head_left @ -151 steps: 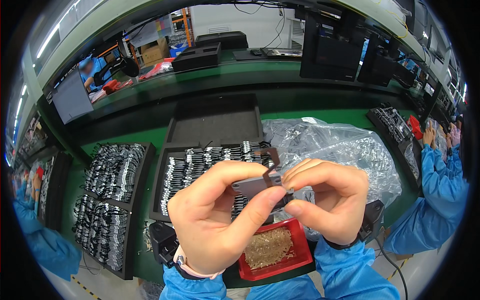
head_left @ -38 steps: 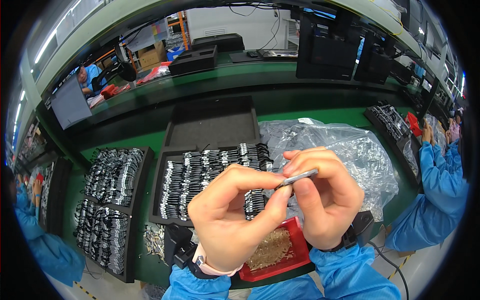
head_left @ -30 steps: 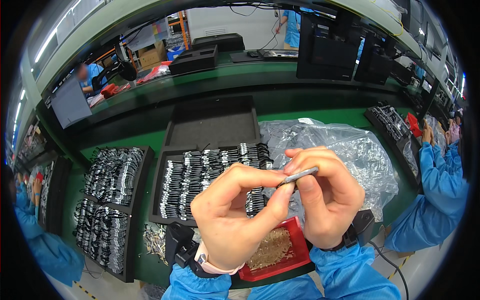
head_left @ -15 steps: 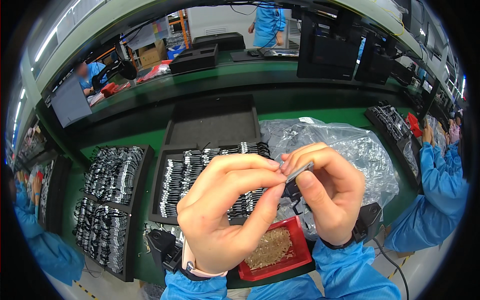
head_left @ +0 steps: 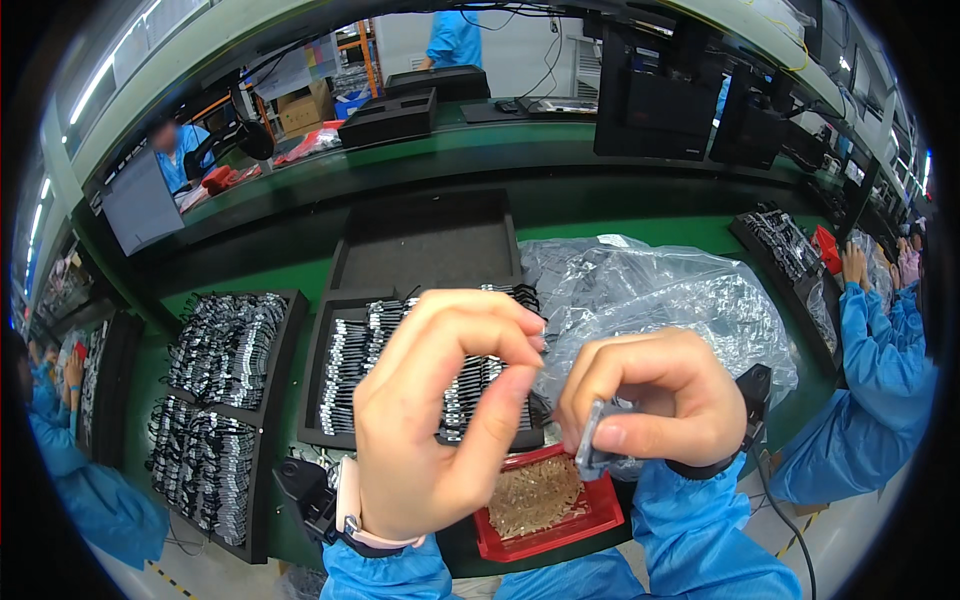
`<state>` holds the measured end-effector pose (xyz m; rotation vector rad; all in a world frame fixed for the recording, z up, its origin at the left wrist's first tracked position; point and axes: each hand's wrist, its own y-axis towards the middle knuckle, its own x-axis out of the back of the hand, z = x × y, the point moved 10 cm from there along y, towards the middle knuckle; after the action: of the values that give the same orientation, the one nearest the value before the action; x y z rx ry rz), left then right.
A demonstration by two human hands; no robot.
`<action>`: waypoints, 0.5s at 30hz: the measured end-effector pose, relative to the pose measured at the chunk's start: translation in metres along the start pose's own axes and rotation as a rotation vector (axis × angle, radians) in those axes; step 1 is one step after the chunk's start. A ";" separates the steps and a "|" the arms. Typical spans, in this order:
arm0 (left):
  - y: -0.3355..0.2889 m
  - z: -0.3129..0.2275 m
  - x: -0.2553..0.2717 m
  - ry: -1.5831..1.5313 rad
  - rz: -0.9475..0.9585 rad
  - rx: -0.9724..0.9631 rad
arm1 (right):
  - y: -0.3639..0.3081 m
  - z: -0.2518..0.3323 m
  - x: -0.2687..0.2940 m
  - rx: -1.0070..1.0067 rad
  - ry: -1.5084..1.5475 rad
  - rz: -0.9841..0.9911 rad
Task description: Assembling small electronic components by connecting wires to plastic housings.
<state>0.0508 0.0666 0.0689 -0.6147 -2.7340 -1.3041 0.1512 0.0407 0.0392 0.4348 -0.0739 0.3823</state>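
My right hand [head_left: 665, 400] grips a small grey, flat-sided part [head_left: 590, 445] between thumb and fingers, over the right side of a red bin [head_left: 606, 505]. My left hand [head_left: 440, 405] is raised apart from it, fingers curled and thumb close to the fingertips. Whatever the left fingertips pinch, if anything, is too small to make out. Many tiny yellowish, see-through pieces [head_left: 535, 495] fill the bin. Behind my left hand, a black foam tray [head_left: 318, 437] holds rows of silver-and-black parts [head_left: 345, 370], partly hidden by the hand.
Two more trays of similar parts [head_left: 228, 350] stand at left. A clear plastic bag [head_left: 680, 270] lies right of the middle tray, whose black lid [head_left: 425, 245] tilts up behind. Monitors [head_left: 655, 100] stand on a raised shelf. Co-workers in blue sleeves [head_left: 860, 420] sit at both sides.
My hands have moved apart. The right hand has lowered and turned with the part, and the left has drawn off leftward. A person in the background has moved left.
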 end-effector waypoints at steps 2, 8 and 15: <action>0.000 0.003 0.002 0.006 -0.019 0.012 | -0.004 0.008 0.002 -0.002 -0.046 0.055; -0.029 0.050 -0.068 0.329 0.713 0.248 | -0.024 0.013 0.047 0.097 0.200 -0.407; -0.068 0.067 -0.115 0.423 1.099 0.135 | -0.024 0.020 0.064 0.202 -0.084 -0.660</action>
<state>0.1392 0.0407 -0.0485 -1.3409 -1.6286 -0.7997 0.2199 0.0339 0.0574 0.6451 0.0290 -0.2810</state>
